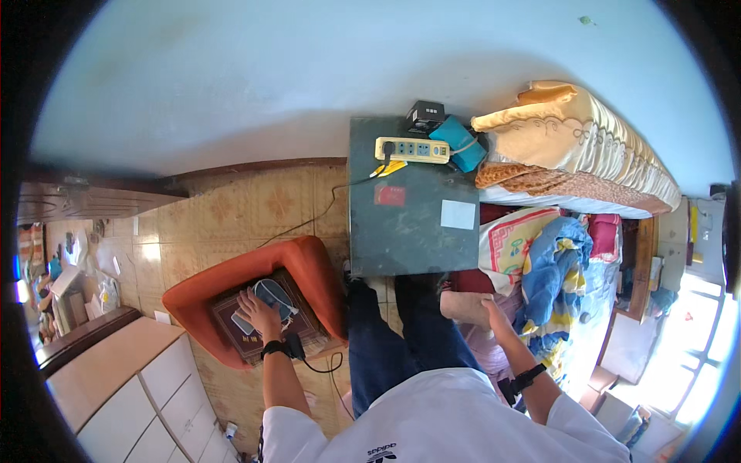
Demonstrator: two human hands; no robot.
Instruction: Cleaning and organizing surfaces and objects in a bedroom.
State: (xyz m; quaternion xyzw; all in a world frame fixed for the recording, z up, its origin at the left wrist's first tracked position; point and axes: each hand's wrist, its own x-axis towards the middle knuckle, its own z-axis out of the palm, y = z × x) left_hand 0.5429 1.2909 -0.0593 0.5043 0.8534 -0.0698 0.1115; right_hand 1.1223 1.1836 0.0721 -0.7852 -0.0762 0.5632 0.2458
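Note:
My left hand reaches down to the seat of an orange armchair, its fingers spread over a white, phone-like object; whether it grips this cannot be told. Beside the hand, on a dark red box or book with gold print, lies a dark pouch with a pale cord. On the other side, my right hand holds a light brown, flat piece, perhaps cloth or card, by its right end. A dark band with a small device sits on each wrist.
A dark green tabletop before me bears a power strip, a black box, a teal pouch, a red packet and a white paper. A black cable crosses the floor. Bedding lies at right.

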